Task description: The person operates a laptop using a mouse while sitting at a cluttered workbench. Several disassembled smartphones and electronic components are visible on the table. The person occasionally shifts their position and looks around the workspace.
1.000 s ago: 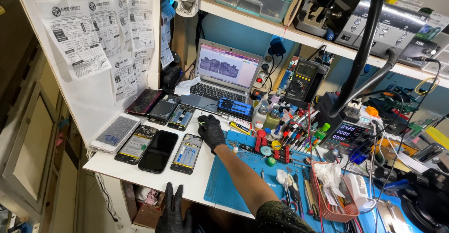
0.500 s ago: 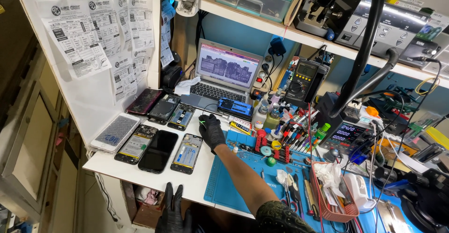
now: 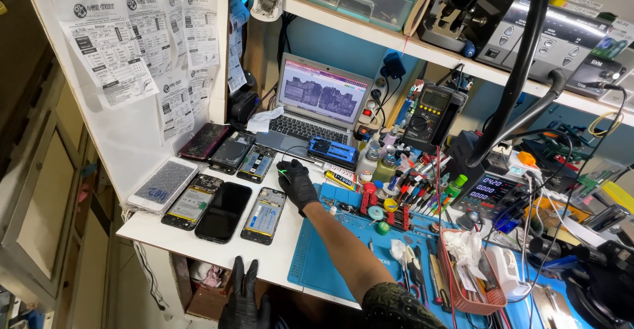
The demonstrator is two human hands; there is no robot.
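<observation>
Right hand (image 3: pixel 297 182), black-gloved, reaches across the blue mat (image 3: pixel 323 256) and rests curled over a computer mouse (image 3: pixel 285 170) beside the laptop (image 3: pixel 317 101); grip extent unclear. Left hand (image 3: pixel 243 296) hangs half-open at the desk edge, empty. Best kept low: 7 opened phones (image 3: pixel 263 215) lie just left, tool rack (image 3: pixel 396 197) right.

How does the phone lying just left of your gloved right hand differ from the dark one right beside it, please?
The opened phone lies back off, showing a pale battery and circuit parts; the black phone shows only a smooth, dark, glossy face. The opened phone is nearer the right hand and the blue mat; the black phone lies one place further left. Both lie flat, side by side, on the white bench.
</observation>
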